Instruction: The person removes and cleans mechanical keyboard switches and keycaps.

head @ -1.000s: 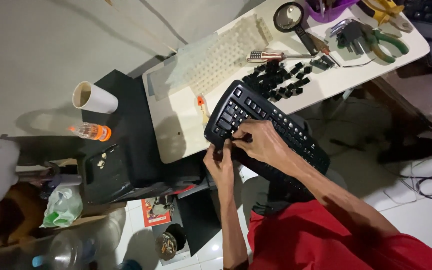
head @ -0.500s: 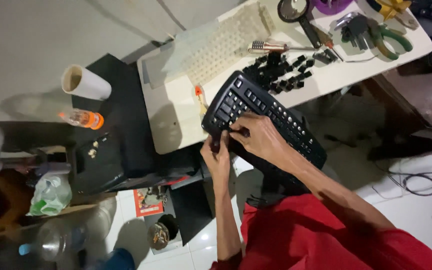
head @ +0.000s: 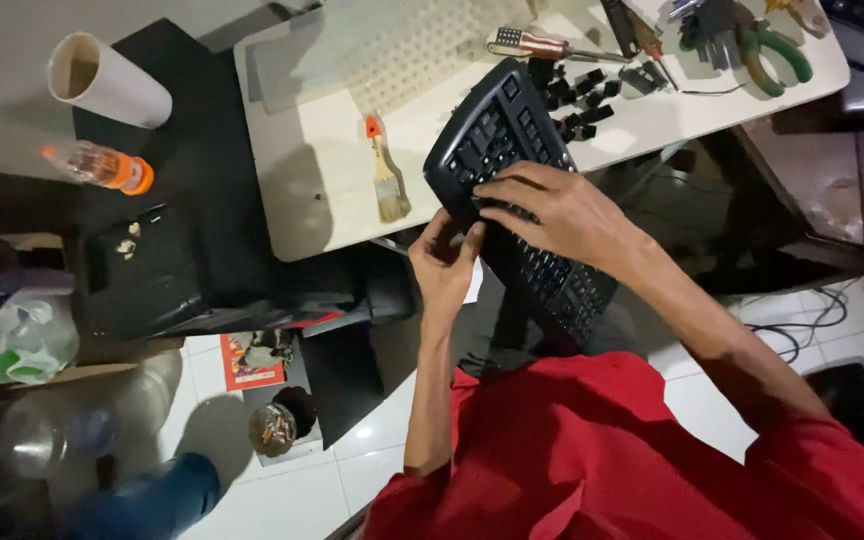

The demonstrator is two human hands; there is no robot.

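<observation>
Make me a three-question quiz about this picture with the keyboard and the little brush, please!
1. Where does the small paintbrush lie?
A. On the floor
B. On the white table, left of the black keyboard
C. Inside the paper cup

2. What colour is the cap of the little bottle near the paper cup?
A. Orange
B. Blue
C. Green

3. What is the right hand doing?
A. Holding the pliers
B. Hanging in the air
C. Resting on the keys of the black keyboard

Answers:
1. B, the brush lies flat on the pale tabletop beside the keyboard's left edge.
2. A, the cap end of the bottle is bright orange.
3. C, its fingers spread over the keys, while the left hand is at the keyboard's near edge.
</observation>
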